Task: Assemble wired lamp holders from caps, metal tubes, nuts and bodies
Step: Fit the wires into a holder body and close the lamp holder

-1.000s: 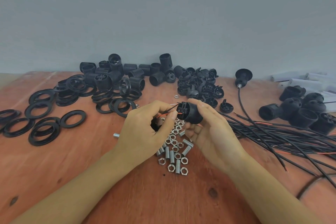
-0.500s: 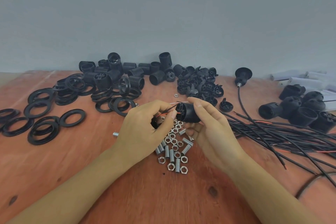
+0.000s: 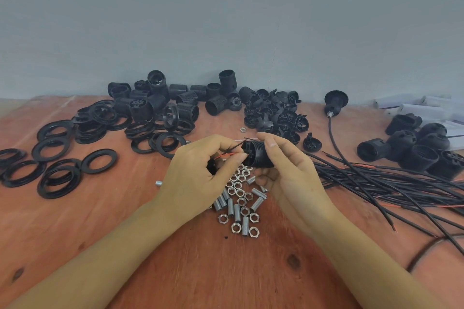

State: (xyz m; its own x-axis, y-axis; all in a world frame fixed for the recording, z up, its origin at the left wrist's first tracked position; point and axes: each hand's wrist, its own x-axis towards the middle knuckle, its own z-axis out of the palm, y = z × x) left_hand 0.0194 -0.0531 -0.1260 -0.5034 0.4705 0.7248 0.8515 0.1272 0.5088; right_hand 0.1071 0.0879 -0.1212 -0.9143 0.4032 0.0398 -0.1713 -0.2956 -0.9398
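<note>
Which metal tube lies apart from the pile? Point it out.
The lone metal tube left of the left hand; the rest lie heaped among the nuts.

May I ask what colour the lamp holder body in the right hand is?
The lamp holder body is black, clearest in the head view.

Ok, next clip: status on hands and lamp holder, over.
Right hand grips lamp holder body. Left hand pinches red and black wires at its end. Nuts and tubes loose beneath; nothing in the way.
</note>
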